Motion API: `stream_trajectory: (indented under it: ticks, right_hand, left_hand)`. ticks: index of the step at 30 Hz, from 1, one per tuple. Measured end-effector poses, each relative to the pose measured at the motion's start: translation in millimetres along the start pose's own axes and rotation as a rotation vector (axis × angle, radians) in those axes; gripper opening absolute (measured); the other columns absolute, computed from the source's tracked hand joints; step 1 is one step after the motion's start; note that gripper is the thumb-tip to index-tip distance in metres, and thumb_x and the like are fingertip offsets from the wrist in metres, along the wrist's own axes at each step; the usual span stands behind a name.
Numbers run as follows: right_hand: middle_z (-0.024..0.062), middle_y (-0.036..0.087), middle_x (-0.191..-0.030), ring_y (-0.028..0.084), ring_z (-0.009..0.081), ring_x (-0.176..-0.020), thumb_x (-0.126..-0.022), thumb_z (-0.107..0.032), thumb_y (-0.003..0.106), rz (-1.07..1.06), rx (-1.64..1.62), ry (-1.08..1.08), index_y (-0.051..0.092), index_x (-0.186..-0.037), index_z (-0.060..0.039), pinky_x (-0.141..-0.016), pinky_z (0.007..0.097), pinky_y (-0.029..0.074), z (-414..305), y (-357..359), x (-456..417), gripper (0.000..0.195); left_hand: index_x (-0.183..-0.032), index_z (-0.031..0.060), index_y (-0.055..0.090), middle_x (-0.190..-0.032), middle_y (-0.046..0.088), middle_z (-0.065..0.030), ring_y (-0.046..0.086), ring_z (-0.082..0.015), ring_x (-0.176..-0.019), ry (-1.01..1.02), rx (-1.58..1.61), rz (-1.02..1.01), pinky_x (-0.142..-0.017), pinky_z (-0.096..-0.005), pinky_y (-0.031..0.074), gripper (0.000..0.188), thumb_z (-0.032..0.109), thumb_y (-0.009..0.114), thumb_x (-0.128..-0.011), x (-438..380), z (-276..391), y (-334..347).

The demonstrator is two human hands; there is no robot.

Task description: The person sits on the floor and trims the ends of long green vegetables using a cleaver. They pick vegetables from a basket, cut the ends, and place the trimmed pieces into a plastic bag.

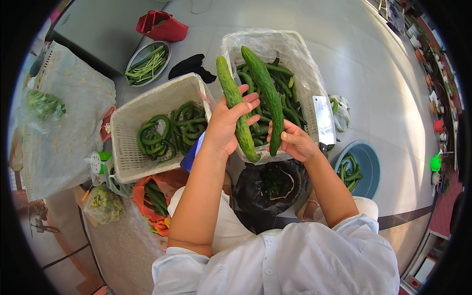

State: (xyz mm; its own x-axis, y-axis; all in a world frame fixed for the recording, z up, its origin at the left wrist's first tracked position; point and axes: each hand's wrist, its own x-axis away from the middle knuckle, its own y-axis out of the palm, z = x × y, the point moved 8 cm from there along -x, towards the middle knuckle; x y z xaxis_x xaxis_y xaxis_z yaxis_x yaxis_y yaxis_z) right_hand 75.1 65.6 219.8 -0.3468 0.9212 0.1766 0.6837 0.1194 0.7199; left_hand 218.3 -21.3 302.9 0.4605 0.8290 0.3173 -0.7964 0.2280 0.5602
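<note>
My left hand [233, 123] grips a pale green cucumber [236, 103] around its lower half, thumb across the front. A darker cucumber [266, 88] is pinched near its lower end by my right hand [293, 140]. Both cucumbers point away from me, side by side and apart. Beneath them stands a white plastic crate [308, 59] lined with clear film, holding many cucumbers [285, 88]. Left of it, a second white crate [127, 142] contains curled green cucumbers [158, 136]. A cleaver [323, 120] with a black handle rests at the lined crate's right edge.
A black plastic bag [254, 188] sits between my feet. Right is a blue basin [370, 169] with curved green vegetables; left, a red plastic bag [142, 195] of green vegetables. Farther off are an oval metal dish [167, 59], a black cloth [190, 68] and a red bag [173, 29].
</note>
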Motion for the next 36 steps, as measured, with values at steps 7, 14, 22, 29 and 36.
stream_trajectory:
  ticks: [7, 14, 22, 29, 36]
  right_hand:
    - [0.0016, 0.061, -0.114, 0.061, 0.0141, -0.105, -0.086, -0.02, 0.077, 0.064, 0.112, 0.009, 0.052, -0.134, -0.0069, -0.088, 0.034, 0.053, 4, 30, -6, 0.055]
    - [0.0021, 0.062, -0.117, 0.06, 0.0143, -0.107, -0.09, -0.029, 0.073, 0.022, 0.262, -0.014, 0.055, -0.127, -0.0062, -0.092, 0.0371, 0.051, 14, 13, -21, 0.047]
    - [0.0069, 0.066, -0.117, 0.062, 0.0205, -0.108, -0.097, -0.02, 0.06, 0.147, 1.221, 0.307, 0.061, -0.123, -0.0038, -0.095, 0.0371, 0.048, 47, -109, -64, 0.031]
    - [0.0116, 0.062, -0.129, 0.058, 0.0267, -0.118, -0.093, -0.013, 0.06, -0.158, 1.411, 0.775, 0.06, -0.133, -0.0118, -0.1, 0.0399, 0.045, 110, -147, -80, 0.039]
    - [0.0135, 0.041, -0.154, 0.043, 0.0349, -0.138, -0.089, -0.014, 0.065, -0.254, 1.601, 0.787, 0.037, -0.152, -0.024, -0.111, 0.0459, 0.039, 102, -167, -82, 0.07]
  left_hand:
    - [-0.13, 0.0024, 0.051, -0.119, 0.064, -0.0142, 0.063, -0.0222, -0.108, 0.019, 0.028, -0.09, -0.095, -0.0416, 0.052, 0.043, 0.004, 0.061, -0.088, -3, -13, 4]
    - [-0.129, -0.0015, 0.05, -0.12, 0.064, -0.0178, 0.063, -0.0278, -0.111, 0.009, 0.108, -0.07, -0.092, -0.0451, 0.055, 0.041, 0.003, 0.057, -0.089, -4, -11, 0]
    - [-0.13, -0.0015, 0.05, -0.118, 0.065, -0.0186, 0.065, -0.0294, -0.108, -0.017, 0.099, -0.074, -0.089, -0.0439, 0.057, 0.042, 0.004, 0.057, -0.088, -2, -4, 1]
    - [-0.129, -0.0012, 0.049, -0.118, 0.065, -0.021, 0.066, -0.0305, -0.107, 0.007, 0.104, -0.003, -0.09, -0.0465, 0.055, 0.043, 0.003, 0.057, -0.088, -11, -4, -9]
    - [-0.126, -0.001, 0.051, -0.119, 0.063, -0.0236, 0.064, -0.0336, -0.109, 0.05, 0.102, 0.101, -0.092, -0.0504, 0.053, 0.04, 0.003, 0.058, -0.087, -10, 10, -30]
